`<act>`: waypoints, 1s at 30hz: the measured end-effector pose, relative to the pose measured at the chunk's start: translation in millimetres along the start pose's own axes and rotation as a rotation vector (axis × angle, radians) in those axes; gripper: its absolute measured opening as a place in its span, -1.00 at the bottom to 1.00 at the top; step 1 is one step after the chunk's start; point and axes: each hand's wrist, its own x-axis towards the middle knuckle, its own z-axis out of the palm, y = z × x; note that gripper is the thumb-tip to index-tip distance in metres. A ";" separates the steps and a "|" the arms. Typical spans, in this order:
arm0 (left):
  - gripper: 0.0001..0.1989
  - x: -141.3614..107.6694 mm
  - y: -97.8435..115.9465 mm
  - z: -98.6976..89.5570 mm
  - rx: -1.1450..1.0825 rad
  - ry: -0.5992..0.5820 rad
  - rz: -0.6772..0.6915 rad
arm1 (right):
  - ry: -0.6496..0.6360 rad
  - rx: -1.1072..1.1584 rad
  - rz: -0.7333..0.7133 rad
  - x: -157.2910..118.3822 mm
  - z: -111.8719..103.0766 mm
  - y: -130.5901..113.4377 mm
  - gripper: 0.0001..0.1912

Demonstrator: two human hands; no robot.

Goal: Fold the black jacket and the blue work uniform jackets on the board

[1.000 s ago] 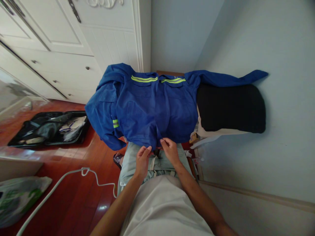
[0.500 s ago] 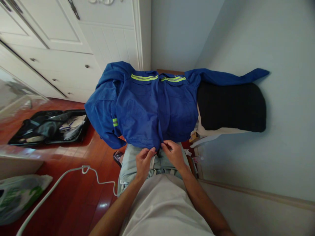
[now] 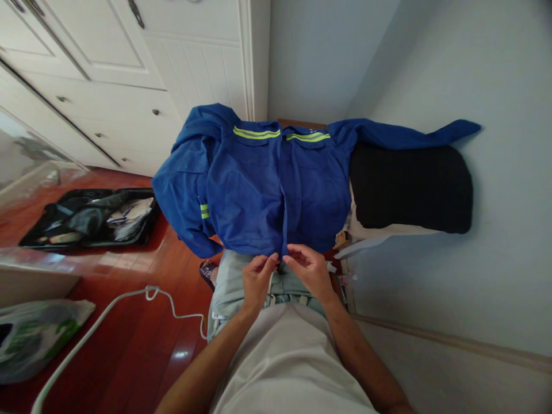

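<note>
A blue work jacket (image 3: pixel 263 190) with yellow-green reflective stripes lies spread in front of me, front side up, its sleeves hanging off to the left and stretched to the right. My left hand (image 3: pixel 257 278) pinches the left front panel at the bottom hem. My right hand (image 3: pixel 308 267) pinches the right panel beside it. The two hands nearly touch at the centre opening, over my pale green shorts (image 3: pixel 233 284).
A black cushion (image 3: pixel 409 187) lies under the right sleeve against the pale blue wall. White cabinet doors (image 3: pixel 129 69) stand at the back left. On the red wooden floor are an open black case (image 3: pixel 86 218), a white cable (image 3: pixel 107 310) and a plastic bag (image 3: pixel 38 336).
Both hands have drawn closer together at the hem's centre, bringing the two front panels together. The view has shifted slightly to the left.
</note>
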 end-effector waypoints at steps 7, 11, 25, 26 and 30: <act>-0.73 -3.4 4.9 -1.5 0.082 -0.071 0.102 | 0.102 0.067 0.023 -4.2 1.0 -7.8 -0.78; -0.71 -4.5 12.3 -0.5 0.097 -0.080 0.123 | 0.105 0.016 0.007 -5.8 2.7 -7.0 -0.78; -0.80 -13.2 24.9 14.3 0.038 -0.087 0.119 | 0.148 -0.170 -0.216 -3.3 -7.8 -15.2 -0.89; -0.80 -13.5 25.6 14.8 0.032 -0.076 0.123 | 0.134 -0.181 -0.239 -3.0 -8.7 -16.5 -0.89; -0.80 -12.9 30.5 16.6 -0.005 -0.031 0.123 | 0.021 -0.170 -0.318 -2.3 -9.7 -22.4 -0.87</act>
